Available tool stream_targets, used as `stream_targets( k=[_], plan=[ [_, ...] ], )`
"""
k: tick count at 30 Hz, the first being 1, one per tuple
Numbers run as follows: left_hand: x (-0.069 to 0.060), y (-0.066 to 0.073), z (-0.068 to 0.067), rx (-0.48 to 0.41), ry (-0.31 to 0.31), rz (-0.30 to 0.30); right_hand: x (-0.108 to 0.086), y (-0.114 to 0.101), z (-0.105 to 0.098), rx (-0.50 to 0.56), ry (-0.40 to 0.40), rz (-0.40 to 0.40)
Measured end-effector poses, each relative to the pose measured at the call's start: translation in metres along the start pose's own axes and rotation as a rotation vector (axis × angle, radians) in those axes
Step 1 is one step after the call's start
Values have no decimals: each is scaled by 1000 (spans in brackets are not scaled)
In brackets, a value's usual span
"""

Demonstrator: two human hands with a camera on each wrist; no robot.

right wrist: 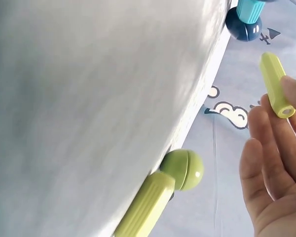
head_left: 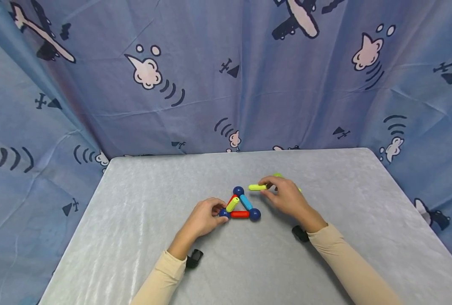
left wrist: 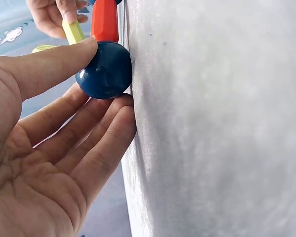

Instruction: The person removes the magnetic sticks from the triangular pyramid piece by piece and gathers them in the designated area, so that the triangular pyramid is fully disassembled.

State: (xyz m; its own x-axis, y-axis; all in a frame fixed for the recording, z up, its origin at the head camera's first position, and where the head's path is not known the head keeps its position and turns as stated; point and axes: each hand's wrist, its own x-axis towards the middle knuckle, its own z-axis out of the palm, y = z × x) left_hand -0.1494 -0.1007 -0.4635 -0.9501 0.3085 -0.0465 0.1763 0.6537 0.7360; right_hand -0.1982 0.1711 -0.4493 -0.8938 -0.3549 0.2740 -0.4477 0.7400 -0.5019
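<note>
Yellow rod [right wrist: 274,81] pinched near one end by right fingers [right wrist: 265,143] | other end jutting free | left fingers [left wrist: 101,153] gripping blue ball [left wrist: 106,71]

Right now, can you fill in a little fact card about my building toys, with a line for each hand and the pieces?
Left hand: grips the near-left blue ball
Right hand: pinches a yellow rod, apart from the triangle
Triangle corners: three blue balls
Triangle sides: two red rods, one light-blue rod
Tilted up: another yellow rod, by the gripped ball
Near right hand: green ball, meeting a third yellow rod
Surface: pale grey table
Behind: blue curtain with airplanes
</note>
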Motion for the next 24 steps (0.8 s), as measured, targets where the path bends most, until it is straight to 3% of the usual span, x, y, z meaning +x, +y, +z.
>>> stream_targets(
  k=[13, 24],
  plan=[
    [1, 0, 0, 3, 10, -2, -9, 21, -18, 28, 20, -5],
    [0, 1, 0, -2, 6, -10, -23, 44, -35, -16, 20, -1]
  ],
)
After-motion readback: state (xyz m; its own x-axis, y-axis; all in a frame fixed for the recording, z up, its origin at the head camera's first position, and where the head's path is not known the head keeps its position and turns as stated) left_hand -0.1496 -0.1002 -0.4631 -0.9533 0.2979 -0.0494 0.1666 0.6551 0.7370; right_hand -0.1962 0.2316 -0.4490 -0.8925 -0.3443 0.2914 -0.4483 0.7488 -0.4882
